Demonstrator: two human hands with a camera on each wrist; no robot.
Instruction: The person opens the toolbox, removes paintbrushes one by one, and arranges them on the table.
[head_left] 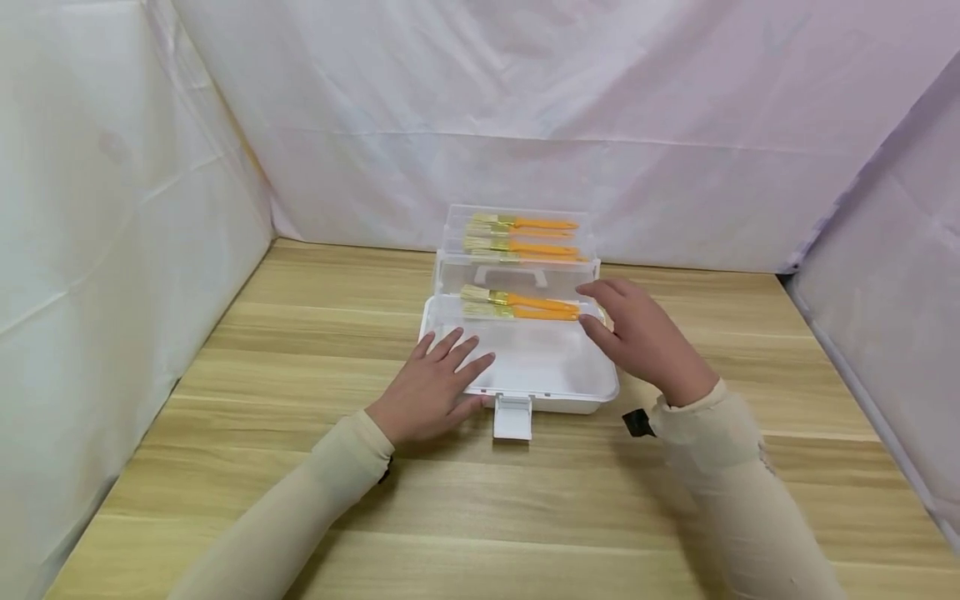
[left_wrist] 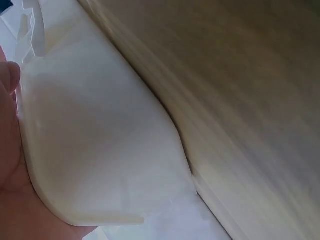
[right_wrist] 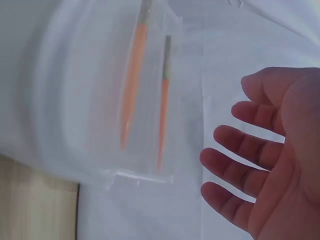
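A white plastic box (head_left: 540, 358) stands unfolded on the table, its front latch (head_left: 513, 418) hanging down. Two paintbrushes with orange handles (head_left: 543, 314) lie side by side toward the back of its lower part. Several more paintbrushes (head_left: 540, 248) lie in the clear upper tray (head_left: 453, 239) behind. My left hand (head_left: 431, 392) rests on the front left corner of the box, fingers spread; the left wrist view has its thumb (left_wrist: 11, 76) at the white rim. My right hand (head_left: 641, 337) hovers by the handle ends of the lower paintbrushes, its palm empty in the right wrist view.
The wooden table (head_left: 300, 333) extends to both sides of the box and in front of it. White cloth (head_left: 525, 108) hangs along the back and both sides. A small black piece (head_left: 638, 422) shows beside the right cuff.
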